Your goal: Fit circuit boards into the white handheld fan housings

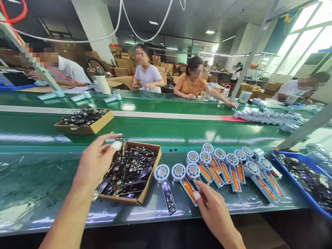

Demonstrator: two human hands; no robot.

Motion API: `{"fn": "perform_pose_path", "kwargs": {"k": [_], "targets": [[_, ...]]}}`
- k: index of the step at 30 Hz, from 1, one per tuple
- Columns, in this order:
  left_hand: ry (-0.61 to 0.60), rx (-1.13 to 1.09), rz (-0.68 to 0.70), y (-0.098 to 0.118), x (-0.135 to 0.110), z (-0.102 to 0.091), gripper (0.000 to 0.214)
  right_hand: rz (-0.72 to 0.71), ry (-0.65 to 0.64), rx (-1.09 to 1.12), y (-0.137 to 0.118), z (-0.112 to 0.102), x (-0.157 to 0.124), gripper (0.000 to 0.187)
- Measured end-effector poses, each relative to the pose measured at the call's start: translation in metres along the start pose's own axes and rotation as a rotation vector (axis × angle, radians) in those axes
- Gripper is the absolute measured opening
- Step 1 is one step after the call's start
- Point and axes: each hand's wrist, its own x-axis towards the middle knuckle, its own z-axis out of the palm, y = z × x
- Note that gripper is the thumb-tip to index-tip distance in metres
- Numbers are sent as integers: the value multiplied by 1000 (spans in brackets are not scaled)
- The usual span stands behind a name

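Note:
My left hand point(97, 160) pinches a narrow black circuit board point(119, 140) upright between thumb and fingers. It is over the near cardboard box point(149, 188), where many similar circuit boards point(135, 166) lie loose. My right hand point(214, 207) has its thumb and forefinger closed at the handle of a light-blue handheld fan body point(188, 188); an orange part shows in the open handle. To its left, another fan body point(161, 172) lies with a dark circuit board point(169, 197) along its handle. White coverings are on a finger of my left hand and on my right thumb.
Several open fan bodies point(232, 160) lie in rows at right, beside a blue tray point(298, 155) of dark parts. A second box point(102, 122) of dark parts stands on the green conveyor belt point(160, 128). Co-workers sit across it; one person's arm point(220, 97) reaches toward the fans.

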Motion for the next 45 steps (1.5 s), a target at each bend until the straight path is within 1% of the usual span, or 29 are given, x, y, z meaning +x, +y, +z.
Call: {"fn": "perform_pose_path", "kwargs": {"k": [2,3,5,7,8,9,10,11,12,14,15,17,18,20,22,24,25,27,29,31,32,35,37,39,42,45], "targets": [[35,-313,-117,-5,-18,2,24,8,14,23,0,-3,2,29],[12,-410,-161,-8,-29,5,23,-7,10,23,-1,-4,4,29],[-103,-510,-236,-14,-55,14,27,-49,-22,0,-5,-4,12,31],[-306,-708,-388,-21,-82,25,36,-80,-85,-57,-9,-5,23,37],[-371,-778,-448,-24,-94,30,41,-96,-127,-87,-11,-6,30,40],[-442,-835,-479,-28,-106,35,48,-117,-172,-114,-12,-7,36,41],[-505,-870,-481,-31,-118,40,55,-144,-216,-134,-12,-8,42,40],[-557,-884,-468,-34,-130,46,60,-178,-251,-145,-11,-8,47,37],[-602,-883,-460,-37,-141,53,60,-213,-272,-143,-9,-7,51,32],[-645,-849,-475,-41,-167,71,51,-255,-274,-76,-4,-3,54,25],[-651,-832,-478,-42,-180,81,48,-255,-259,-6,-1,0,54,24],[-670,-800,-476,-42,-204,104,45,-211,-212,177,2,8,50,27],[-705,-765,-483,-41,-214,114,46,-167,-187,264,3,12,47,30],[-745,-659,-456,-40,-226,128,50,-32,-147,397,1,19,41,32],[-700,-538,-402,-41,-228,128,47,134,-127,498,-4,22,34,30],[-614,-436,-347,-45,-222,115,42,258,-116,568,-9,23,28,22],[-579,-390,-324,-49,-217,105,41,283,-111,581,-12,23,24,19],[-522,-301,-281,-58,-207,83,39,260,-101,561,-16,22,18,17],[-496,-226,-217,-64,-199,63,37,182,-100,518,-18,23,14,21],[-493,-178,-180,-65,-194,50,36,114,-107,470,-20,25,11,24],[-492,-163,-181,-64,-192,47,36,88,-108,441,-21,26,10,25],[-464,-131,-201,-57,-191,47,40,4,-84,344,-21,32,9,28],[-457,-127,-213,-54,-192,53,43,-55,-72,283,-22,33,11,29],[-460,-144,-254,-53,-194,60,46,-91,-88,251,-23,31,14,29],[-426,-199,-348,-54,-197,70,54,-96,-154,315,-25,24,18,29],[-422,-289,-386,-55,-195,79,56,-69,-194,378,-26,20,20,30]]}}
